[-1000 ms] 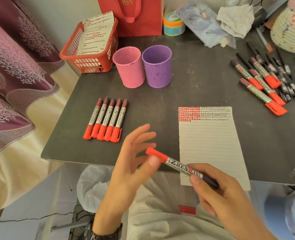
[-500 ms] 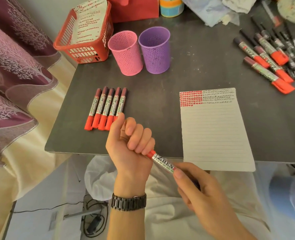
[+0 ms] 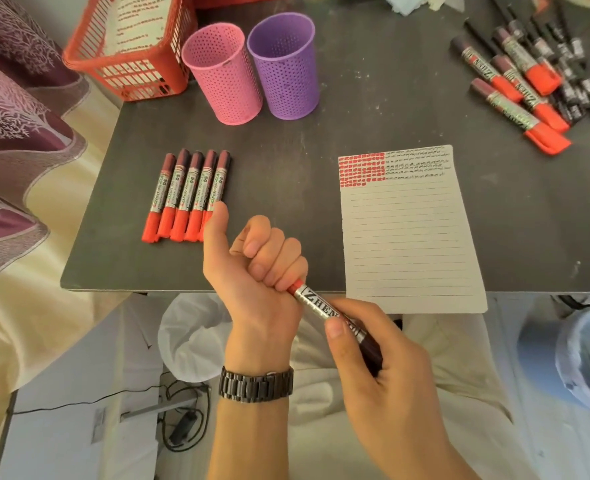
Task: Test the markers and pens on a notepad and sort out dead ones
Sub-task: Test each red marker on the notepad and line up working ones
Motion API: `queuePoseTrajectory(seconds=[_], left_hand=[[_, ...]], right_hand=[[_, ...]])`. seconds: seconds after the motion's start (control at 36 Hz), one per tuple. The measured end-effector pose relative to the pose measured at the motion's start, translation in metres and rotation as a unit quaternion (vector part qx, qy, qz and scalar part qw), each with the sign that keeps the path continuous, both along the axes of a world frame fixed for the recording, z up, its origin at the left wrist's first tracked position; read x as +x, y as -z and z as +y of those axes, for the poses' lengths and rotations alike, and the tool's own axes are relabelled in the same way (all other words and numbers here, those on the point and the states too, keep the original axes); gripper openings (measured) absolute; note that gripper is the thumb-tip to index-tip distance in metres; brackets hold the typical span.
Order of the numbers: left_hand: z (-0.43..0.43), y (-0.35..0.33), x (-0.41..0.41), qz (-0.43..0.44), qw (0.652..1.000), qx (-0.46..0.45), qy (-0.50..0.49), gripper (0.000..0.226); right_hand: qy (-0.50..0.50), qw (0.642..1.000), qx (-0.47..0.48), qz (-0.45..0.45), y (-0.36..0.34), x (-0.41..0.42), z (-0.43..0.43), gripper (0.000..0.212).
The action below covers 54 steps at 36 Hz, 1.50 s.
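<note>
Both hands hold one red marker just below the table's front edge. My left hand grips its red cap in a fist, thumb up. My right hand holds the silver and dark barrel. A lined notepad sheet lies to the right, with red and black test marks across its top. Several capped red markers lie in a neat row at the left. A loose pile of red markers and black pens sits at the far right.
A pink mesh cup and a purple mesh cup stand side by side at the back. A red basket with marked paper is at the back left. Patterned curtain hangs left of the dark table.
My left hand went from open fingers touching the cap to a fist around it. The view tilted down, and both hands with the marker stayed near the table edge.
</note>
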<state>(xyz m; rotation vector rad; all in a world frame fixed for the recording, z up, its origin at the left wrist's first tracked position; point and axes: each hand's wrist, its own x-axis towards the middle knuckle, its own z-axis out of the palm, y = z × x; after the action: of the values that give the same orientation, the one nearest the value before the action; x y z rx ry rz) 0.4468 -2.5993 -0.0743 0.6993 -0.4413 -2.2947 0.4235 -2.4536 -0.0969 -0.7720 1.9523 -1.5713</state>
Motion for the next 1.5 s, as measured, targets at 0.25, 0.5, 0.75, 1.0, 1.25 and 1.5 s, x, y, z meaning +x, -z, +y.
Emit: queuePoseTrajectory(seconds=[0.25,0.5,0.75,1.0,1.25,1.5], left_hand=[[0.004,-0.016,0.001,0.014,0.999,-0.042,0.001,0.06],[-0.004,-0.03,0.011,0.017,0.993,-0.111,-0.022,0.054],[-0.024,-0.008,0.043,-0.069,0.987,-0.133,-0.065,0.043],[-0.037,-0.002,0.1,-0.397,0.807,-0.414,0.142,0.024],[-0.068,-0.011,0.151,-0.512,0.714,-0.465,0.11,0.014],[-0.128,0.015,0.148,-0.615,0.652,-0.397,-0.197,0.012]], right_hand=[[0.027,0.998,-0.043,-0.039,-0.014,0.003,-0.001,0.021],[0.04,0.995,-0.076,-0.052,-0.021,0.009,-0.014,0.017],[-0.129,0.988,0.012,-0.081,-0.01,-0.018,-0.037,0.009],[-0.234,0.966,0.046,0.098,-0.022,-0.063,-0.081,0.013],[-0.295,0.942,0.052,0.15,-0.02,-0.061,-0.136,0.042],[-0.235,0.826,0.273,0.433,0.026,-0.065,-0.172,0.078]])
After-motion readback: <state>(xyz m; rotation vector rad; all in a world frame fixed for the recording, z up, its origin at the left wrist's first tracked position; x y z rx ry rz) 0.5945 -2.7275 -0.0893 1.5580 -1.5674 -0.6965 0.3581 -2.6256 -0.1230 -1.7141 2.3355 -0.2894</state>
